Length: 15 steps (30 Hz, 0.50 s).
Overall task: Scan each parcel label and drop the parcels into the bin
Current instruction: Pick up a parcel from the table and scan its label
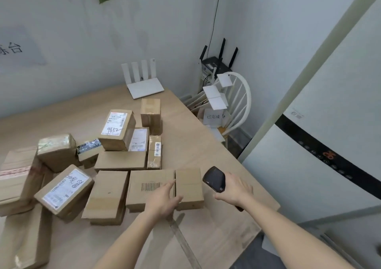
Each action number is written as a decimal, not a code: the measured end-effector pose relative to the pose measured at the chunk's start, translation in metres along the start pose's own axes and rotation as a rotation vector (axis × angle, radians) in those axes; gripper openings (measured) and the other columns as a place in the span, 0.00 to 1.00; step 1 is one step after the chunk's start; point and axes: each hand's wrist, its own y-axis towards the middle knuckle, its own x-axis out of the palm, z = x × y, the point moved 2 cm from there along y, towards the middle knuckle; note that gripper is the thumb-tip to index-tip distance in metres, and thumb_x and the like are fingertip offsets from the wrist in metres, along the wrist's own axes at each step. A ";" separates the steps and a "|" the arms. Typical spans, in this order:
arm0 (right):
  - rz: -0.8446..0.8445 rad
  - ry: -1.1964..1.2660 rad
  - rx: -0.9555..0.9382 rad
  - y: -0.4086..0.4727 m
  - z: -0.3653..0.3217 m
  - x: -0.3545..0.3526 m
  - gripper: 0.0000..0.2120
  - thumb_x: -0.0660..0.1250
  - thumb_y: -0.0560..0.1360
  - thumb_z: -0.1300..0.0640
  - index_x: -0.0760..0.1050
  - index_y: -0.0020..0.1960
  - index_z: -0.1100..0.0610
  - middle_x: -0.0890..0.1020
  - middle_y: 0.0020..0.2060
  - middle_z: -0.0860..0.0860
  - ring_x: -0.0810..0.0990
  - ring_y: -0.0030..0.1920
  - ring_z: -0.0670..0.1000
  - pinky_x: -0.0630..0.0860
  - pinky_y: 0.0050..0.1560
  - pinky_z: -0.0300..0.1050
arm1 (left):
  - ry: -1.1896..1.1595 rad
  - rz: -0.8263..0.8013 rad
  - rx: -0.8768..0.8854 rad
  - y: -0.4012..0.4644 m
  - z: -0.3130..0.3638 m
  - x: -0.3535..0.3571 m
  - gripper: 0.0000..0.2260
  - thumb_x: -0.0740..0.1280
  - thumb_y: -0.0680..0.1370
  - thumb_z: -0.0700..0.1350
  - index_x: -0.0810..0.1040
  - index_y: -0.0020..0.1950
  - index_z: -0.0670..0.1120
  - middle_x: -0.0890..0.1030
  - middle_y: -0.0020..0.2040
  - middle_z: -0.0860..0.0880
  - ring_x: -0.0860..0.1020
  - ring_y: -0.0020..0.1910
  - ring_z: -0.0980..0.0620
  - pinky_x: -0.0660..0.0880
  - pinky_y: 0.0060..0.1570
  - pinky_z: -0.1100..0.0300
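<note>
Several brown cardboard parcels lie on the wooden table [216, 145]. Nearest me is a flat parcel with a printed barcode [144, 194]. My left hand [164, 199] rests on its near edge with the fingers laid over the top, just right of the barcode. My right hand [234, 189] grips a black handheld scanner [214, 179], held a little above the table to the right of that parcel. Further back, a parcel marked 9652 [116, 130] sits on top of others. A labelled parcel [65, 190] lies tilted at the left.
A white router [144, 83] stands at the table's far edge. Beyond the right corner is a white chair [241, 101] holding white boxes and a paper sign [213, 116]. A large white appliance [329, 145] fills the right side. A black router [216, 64] sits in the corner.
</note>
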 end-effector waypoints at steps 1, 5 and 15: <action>-0.008 0.004 -0.005 0.010 0.002 0.004 0.29 0.74 0.67 0.40 0.71 0.63 0.49 0.79 0.59 0.48 0.79 0.61 0.56 0.71 0.46 0.47 | -0.006 -0.009 -0.010 0.007 0.000 0.005 0.31 0.65 0.79 0.57 0.61 0.80 0.51 0.67 0.77 0.50 0.66 0.75 0.50 0.64 0.69 0.58; -0.063 -0.002 -0.041 0.045 0.008 0.018 0.29 0.74 0.69 0.41 0.71 0.65 0.50 0.79 0.61 0.48 0.79 0.63 0.56 0.70 0.47 0.46 | -0.059 -0.050 -0.086 0.030 -0.002 0.026 0.30 0.65 0.80 0.56 0.61 0.80 0.51 0.69 0.76 0.49 0.69 0.73 0.48 0.67 0.69 0.55; -0.170 0.035 -0.146 0.110 0.029 0.039 0.31 0.74 0.68 0.41 0.70 0.67 0.49 0.78 0.62 0.48 0.78 0.63 0.55 0.72 0.49 0.47 | -0.068 0.096 -0.199 0.066 0.016 0.048 0.28 0.66 0.79 0.52 0.65 0.78 0.49 0.74 0.71 0.49 0.72 0.69 0.47 0.70 0.66 0.54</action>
